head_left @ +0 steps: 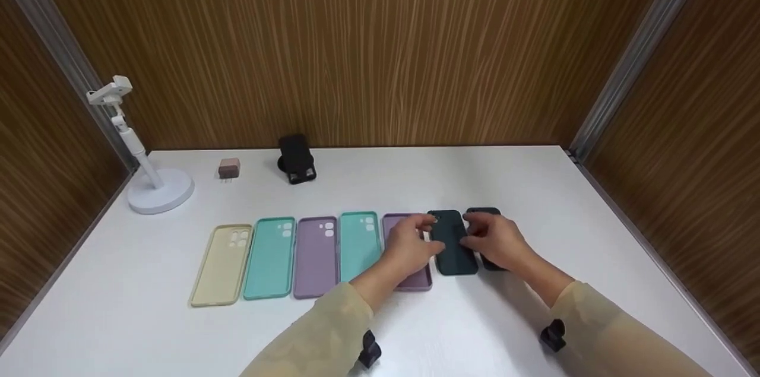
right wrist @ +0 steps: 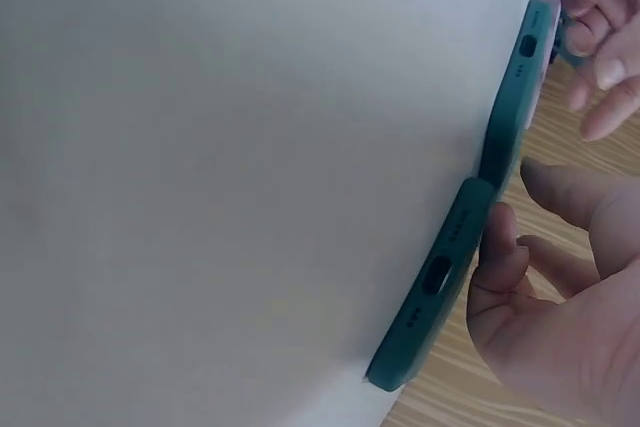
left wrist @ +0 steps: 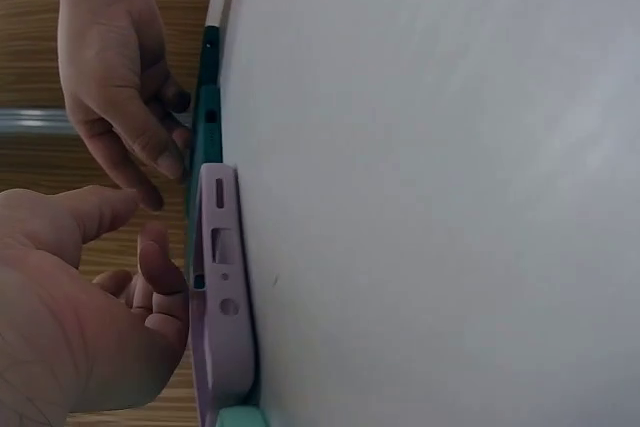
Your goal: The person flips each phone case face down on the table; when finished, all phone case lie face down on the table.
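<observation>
Both hands meet over the dark green silicone phone case (head_left: 453, 242) on the white table (head_left: 534, 187): left hand (head_left: 409, 246) and right hand (head_left: 496, 240) each pinch its far end.

Dark green case (head_left: 454, 243) under my fingers: matt, smooth, rubbery-looking. Lilac case (head_left: 414, 275) same soft finish. Table (head_left: 534, 187): smooth white, slight sheen. Wall (head_left: 356, 44): wood-grain panels, metal trim.
</observation>
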`<state>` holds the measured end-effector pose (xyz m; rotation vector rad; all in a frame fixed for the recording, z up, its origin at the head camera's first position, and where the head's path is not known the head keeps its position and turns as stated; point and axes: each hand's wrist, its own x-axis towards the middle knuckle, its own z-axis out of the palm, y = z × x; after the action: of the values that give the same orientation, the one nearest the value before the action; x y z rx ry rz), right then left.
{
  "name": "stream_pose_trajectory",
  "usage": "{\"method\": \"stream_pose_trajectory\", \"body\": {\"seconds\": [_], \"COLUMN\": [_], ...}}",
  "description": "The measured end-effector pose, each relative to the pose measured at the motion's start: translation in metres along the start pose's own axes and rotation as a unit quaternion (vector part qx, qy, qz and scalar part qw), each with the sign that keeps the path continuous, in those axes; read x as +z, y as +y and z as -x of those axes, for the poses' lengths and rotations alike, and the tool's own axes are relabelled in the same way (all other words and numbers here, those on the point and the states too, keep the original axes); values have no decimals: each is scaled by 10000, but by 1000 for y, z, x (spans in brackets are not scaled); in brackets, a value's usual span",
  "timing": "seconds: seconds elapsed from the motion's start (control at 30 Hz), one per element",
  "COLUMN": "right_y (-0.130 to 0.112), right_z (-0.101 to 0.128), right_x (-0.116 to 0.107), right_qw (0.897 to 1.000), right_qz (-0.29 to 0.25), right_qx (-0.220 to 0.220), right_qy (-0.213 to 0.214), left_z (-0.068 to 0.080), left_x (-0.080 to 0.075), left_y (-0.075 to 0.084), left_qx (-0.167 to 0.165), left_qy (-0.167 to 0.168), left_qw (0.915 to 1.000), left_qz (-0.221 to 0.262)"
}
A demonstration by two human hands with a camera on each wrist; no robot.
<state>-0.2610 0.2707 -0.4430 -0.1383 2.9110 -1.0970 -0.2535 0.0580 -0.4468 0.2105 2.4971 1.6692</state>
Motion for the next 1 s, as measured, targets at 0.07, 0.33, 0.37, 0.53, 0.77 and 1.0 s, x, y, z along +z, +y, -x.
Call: {"method": "stream_pose_trajectory", "body": {"seconds": [0.07, 0.33, 0.37, 0.53, 0.77, 1.0], "right_y": [-3, -21, -23, -31, -38, -38], "right_z": [1, 0, 0, -2, -2, -3], "right_x": [2, 16, 18, 28, 41, 45], "right_qw": [9999, 9977, 9976, 9969, 9954, 9943], "right_qz": [-63, -392, -397, -434, -467, -331], "right_qx": [-93, -548, -564, -659, -768, -778], "right_qy": [63, 32, 27, -4, -319, -648], "left_z": [0, -2, -2, 0, 2, 5], "left_x": [-10, -50, -53, -64, -70, -72], "left_y": [-1, -22, -25, -37, -45, -49], "left_qx": [162, 664, 678, 738, 626, 804], "left_qy": [37, 286, 293, 267, 28, -219], "left_qw": [9999, 9962, 9957, 9938, 9934, 9875], "left_qz": [10, -494, -555, -784, -960, -1339]}}
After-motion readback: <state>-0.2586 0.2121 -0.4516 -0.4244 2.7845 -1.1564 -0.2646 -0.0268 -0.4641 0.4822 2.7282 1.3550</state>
